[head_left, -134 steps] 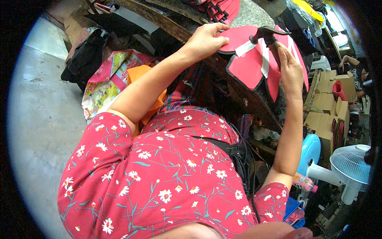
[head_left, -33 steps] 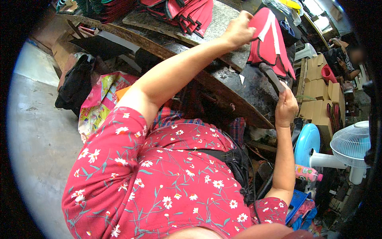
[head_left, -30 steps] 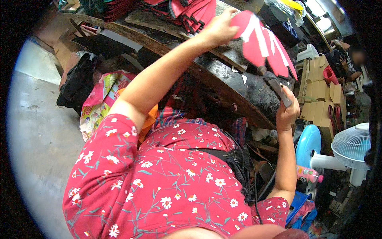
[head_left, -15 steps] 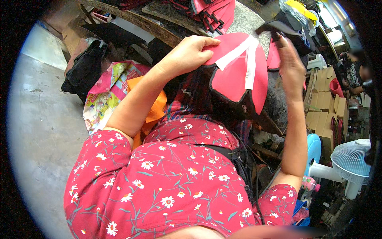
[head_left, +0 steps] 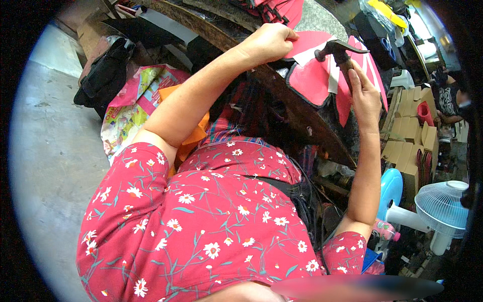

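A flat red piece point(head_left: 308, 84) with white strips and black edging, shaped somewhat like a shoe upper, lies on the dark worktable in front of me. My left hand point(head_left: 271, 45) pinches its far left edge between thumb and fingers. In my right hand point(head_left: 366, 98) is a claw hammer point(head_left: 336, 49), gripped by the handle. Its head is over the upper right of the piece and covers part of a white strip; whether it touches cannot be told. More red material with white stripes point(head_left: 363, 44) lies just beyond the hammer.
A pile of red pieces with black ends point(head_left: 284, 11) lies at the far side of the table, whose worn edge point(head_left: 236, 48) curves along the front. Cardboard boxes point(head_left: 405, 118), a blue-and-white fan point(head_left: 440, 206) and another person point(head_left: 448, 95) are at the right. Bags point(head_left: 105, 75) lie at the left.
The red piece has moved away from me and lies lower against the table. My left hand has moved forward and right with it. The hammer has come down and left, over the piece.
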`<state>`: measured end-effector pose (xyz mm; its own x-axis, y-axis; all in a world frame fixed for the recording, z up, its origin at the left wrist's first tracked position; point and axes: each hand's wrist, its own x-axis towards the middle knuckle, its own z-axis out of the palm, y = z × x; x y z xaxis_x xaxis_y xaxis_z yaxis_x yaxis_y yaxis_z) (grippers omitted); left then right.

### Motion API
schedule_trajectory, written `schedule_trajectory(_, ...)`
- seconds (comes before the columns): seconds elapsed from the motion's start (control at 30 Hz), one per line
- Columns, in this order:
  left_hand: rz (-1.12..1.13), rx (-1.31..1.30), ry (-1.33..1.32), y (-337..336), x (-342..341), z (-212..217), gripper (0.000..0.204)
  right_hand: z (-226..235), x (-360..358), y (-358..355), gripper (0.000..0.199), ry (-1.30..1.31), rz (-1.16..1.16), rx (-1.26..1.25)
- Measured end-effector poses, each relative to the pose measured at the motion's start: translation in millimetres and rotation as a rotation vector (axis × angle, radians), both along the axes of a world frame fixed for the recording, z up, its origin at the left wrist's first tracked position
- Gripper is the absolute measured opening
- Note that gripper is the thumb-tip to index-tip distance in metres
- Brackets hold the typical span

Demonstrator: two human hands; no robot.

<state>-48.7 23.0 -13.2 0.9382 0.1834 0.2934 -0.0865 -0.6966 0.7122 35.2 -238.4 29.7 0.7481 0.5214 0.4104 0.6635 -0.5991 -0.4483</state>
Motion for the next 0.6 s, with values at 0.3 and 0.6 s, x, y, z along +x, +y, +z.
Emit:
schedule_trajectory(0.3,0.039,0.186,0.006,-3,15,-5,0.035,0,-10,7,0.037,-0.088,0.013,-0.033)
schedule_trajectory(0.6,0.079,0.149,-0.041,-4,13,-13,0.035,2,-16,8,0.037,0.119,0.092,0.302)
